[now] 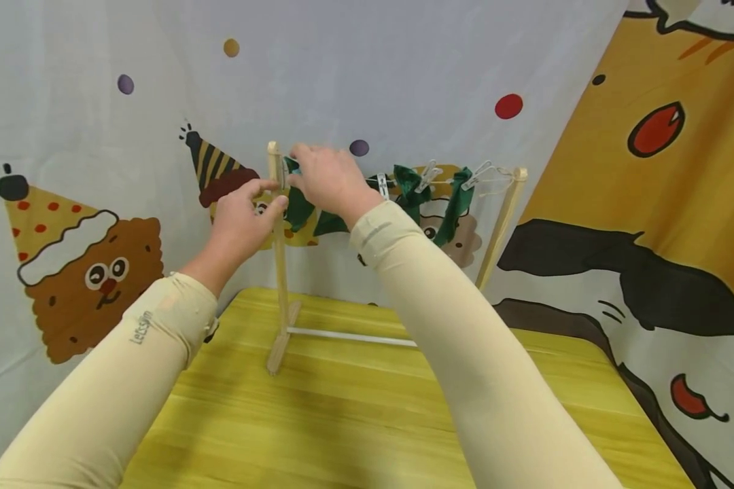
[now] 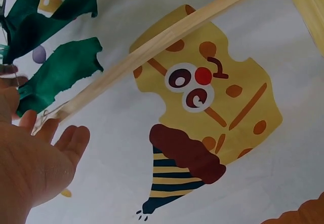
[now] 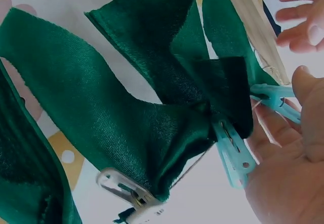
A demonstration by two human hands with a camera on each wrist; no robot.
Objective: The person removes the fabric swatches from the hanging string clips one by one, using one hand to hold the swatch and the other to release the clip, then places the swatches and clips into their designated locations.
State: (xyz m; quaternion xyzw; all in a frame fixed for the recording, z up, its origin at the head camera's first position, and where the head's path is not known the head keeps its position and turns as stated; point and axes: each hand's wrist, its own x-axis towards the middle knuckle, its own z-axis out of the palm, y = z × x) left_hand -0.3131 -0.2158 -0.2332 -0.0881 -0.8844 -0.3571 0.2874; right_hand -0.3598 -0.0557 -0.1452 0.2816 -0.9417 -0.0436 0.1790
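Faces a printed backdrop (image 1: 373, 68); above a yellow table (image 1: 251, 421), stretches both cream sleeves (image 1: 134, 367) forward and upward, cut off by the head view's lower edge; reaches to the left end of a wooden stand (image 1: 342, 336), hidden at its right foot by the right forearm (image 1: 471, 339); meets green cloths (image 3: 81, 92) pegged along its line (image 3: 191, 169); holds left hand (image 1: 241, 221) released, thumb and fingers apart, beside the left post (image 1: 279, 258), touching or not impossible to tell; with right hand (image 1: 333, 180), partly covering the cloths, grasps a teal clothespin (image 3: 276, 98) near that post, exact finger contact partly hidden.
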